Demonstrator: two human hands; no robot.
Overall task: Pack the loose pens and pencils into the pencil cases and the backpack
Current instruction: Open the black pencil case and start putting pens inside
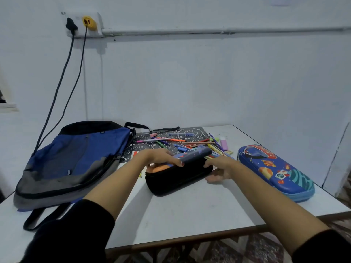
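A white laminate table [190,215] stands against a pale painted wall [209,82]. At its centre lies an oblong black pencil case [178,177], its blue printed lid part-raised. The left hand [161,157] grips the lid, fingers curled over its edge. The right hand [218,168] clasps the case's right end between thumb and fingers. Just behind, loose coloured pens and pencils [190,143] lie scattered over a dark lace-pattern mat [197,130]. A closed blue space-print hard case [275,171] lies to the right, and a blue-and-grey fabric backpack [72,160] lies flat to the left. Above, a wall socket [83,23] carries two plugs with hanging cables. A grey conduit [228,31] runs rightward from it.
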